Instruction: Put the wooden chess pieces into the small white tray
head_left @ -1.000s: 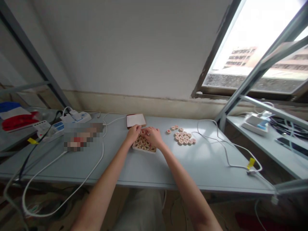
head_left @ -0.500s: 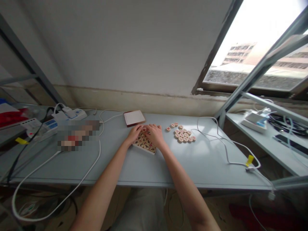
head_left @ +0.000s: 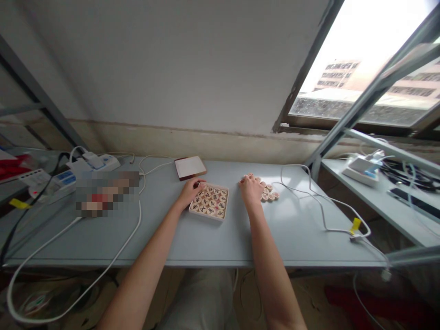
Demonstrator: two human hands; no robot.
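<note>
Desk (head_left: 309,238) spans the lower half of the frame; at its centre sits a shallow, light-coloured box (head_left: 206,216) packed with round, marked discs (head_left: 205,201). The box looks light and fairly stiff, best taken by opposite side walls and kept level, since its open top could spill. The left hand (head_left: 187,193) curves against its upper left corner — whether it pinches the wall, I cannot tell. Right of centre, the right hand (head_left: 251,190) bends its fingers down over a cluster of loose discs (head_left: 271,197); whether any is gripped is unclear. Each disc should be hard, light and perhaps a little slippery, best pinched by its rim. At left a pixelated patch (head_left: 110,195) masks whatever lies there, and both forearms run off the bottom edge. The right hand hides part of the cluster, and the smallest markings are too blurred to read.
</note>
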